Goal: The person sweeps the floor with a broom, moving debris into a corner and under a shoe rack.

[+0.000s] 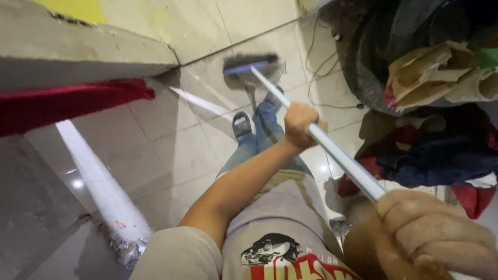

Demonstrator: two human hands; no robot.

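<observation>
**Broom on tile, two-handed hold**

Far left of the grip: a red cloth point(72, 106) is hanging under a grey concrete ledge point(78, 57). Below it the glossy tiled floor point(155, 150) is reflecting a long strip of light. A small heap of grit and debris point(124, 249) is lying near the bottom edge, well apart from the broom head.

Moving right: the left hand point(300, 124) is gripping the pale broom handle point(340, 155) partway down, fingers wrapped fully round and closed on it, arm reaching out from the beige sleeve. Ahead of this hand, beyond the person's two sandalled feet point(243, 124), the broom head point(251, 68) is sitting on the tile, bristles down, close to the foot of the ledge.

Behind and right of that grip: the right hand point(436, 233) is clenched on the upper end of the handle, close to the camera and blurred, fist shut round the shaft.

Right of both hands: a pile of clothes and rags point(430, 150) is lying on the floor, with a dark tub point(373, 62) holding crumpled brown paper above it, and thin wires point(319, 57) trailing across the tile near the broom head.

Judgement on technique: the hands are spaced well apart, which should give good leverage. Keeping the bristles flat and steering clear of the wires looks wise. The debris heap is lying outside the present sweep line.
</observation>
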